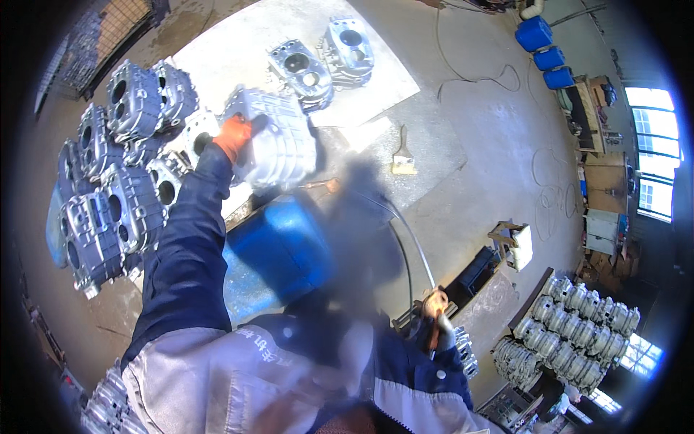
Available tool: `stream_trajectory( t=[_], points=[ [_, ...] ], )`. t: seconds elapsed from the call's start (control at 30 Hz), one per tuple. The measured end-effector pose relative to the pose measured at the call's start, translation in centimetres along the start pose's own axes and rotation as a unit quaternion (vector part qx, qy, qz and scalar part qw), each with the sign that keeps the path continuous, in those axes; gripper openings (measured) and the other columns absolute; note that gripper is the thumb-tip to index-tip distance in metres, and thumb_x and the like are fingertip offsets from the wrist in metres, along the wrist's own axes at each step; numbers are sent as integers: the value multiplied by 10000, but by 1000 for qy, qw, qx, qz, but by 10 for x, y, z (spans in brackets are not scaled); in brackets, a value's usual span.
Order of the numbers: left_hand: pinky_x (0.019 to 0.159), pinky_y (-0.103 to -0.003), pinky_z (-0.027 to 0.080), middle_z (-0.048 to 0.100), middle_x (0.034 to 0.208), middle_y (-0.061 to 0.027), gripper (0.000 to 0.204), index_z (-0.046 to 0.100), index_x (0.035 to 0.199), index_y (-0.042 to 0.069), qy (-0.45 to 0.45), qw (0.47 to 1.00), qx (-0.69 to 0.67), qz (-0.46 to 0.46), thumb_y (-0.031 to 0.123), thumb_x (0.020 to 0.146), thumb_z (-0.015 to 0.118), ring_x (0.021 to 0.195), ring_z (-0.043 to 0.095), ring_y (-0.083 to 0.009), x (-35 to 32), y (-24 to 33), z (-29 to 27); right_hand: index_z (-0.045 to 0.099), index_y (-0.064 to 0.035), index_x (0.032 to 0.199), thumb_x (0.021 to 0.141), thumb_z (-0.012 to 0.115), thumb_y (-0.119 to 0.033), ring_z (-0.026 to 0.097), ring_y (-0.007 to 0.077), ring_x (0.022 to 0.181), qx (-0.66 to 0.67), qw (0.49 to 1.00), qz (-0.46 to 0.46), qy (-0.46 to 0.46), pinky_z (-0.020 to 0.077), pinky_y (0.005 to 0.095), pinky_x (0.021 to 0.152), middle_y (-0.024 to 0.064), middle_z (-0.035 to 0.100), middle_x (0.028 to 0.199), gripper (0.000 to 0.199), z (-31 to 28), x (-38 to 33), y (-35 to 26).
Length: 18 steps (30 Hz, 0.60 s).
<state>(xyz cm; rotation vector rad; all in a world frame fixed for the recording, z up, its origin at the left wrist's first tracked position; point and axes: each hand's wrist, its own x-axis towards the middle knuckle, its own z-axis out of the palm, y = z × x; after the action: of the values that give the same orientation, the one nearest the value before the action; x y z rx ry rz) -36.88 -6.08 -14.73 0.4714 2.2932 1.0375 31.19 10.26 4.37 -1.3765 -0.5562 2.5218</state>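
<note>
My left hand (233, 136), in an orange glove, is closed on the left edge of a silvery cast-metal housing (280, 141). The housing is ribbed and stands at the near edge of the work surface. At the lower right, my right hand (436, 307) is closed around the handle end of a long, thin curved metal tube (416, 242). The tube reaches up and left toward the housing; a dark blur in the middle hides part of it. Right of the housing lies a flat brush (403, 153) with pale bristles.
Several similar housings (134, 101) are stacked at the left. Two more housings (300, 72) stand on a pale sheet (387, 87). A blue container (275, 249) sits in front of me. Rows of castings (571, 333), blue drums (535, 35) and a floor hose (481, 79) are at the right.
</note>
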Motion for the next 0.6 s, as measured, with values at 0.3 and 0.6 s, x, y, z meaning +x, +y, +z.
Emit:
stream_trajectory(
  t=[0.3, 0.6],
  points=[
    [705, -458, 502, 637, 809, -161, 238, 679, 826, 118, -39, 918, 284, 274, 196, 602, 659, 800, 606, -387, -229, 123, -18, 433, 18, 1329, 890, 485, -633, 608, 333, 933, -99, 991, -58, -70, 456, 537, 902, 164, 606, 1012, 787, 75, 155, -96],
    [772, -462, 467, 635, 814, -154, 181, 666, 819, 92, 0, 884, 448, 132, 152, 652, 630, 817, 595, -360, -385, 77, 61, 593, -6, 918, 880, 548, -609, 596, 244, 547, -655, 706, 249, -101, 455, 377, 496, 103, 599, 676, 606, -18, 279, -189]
  ],
)
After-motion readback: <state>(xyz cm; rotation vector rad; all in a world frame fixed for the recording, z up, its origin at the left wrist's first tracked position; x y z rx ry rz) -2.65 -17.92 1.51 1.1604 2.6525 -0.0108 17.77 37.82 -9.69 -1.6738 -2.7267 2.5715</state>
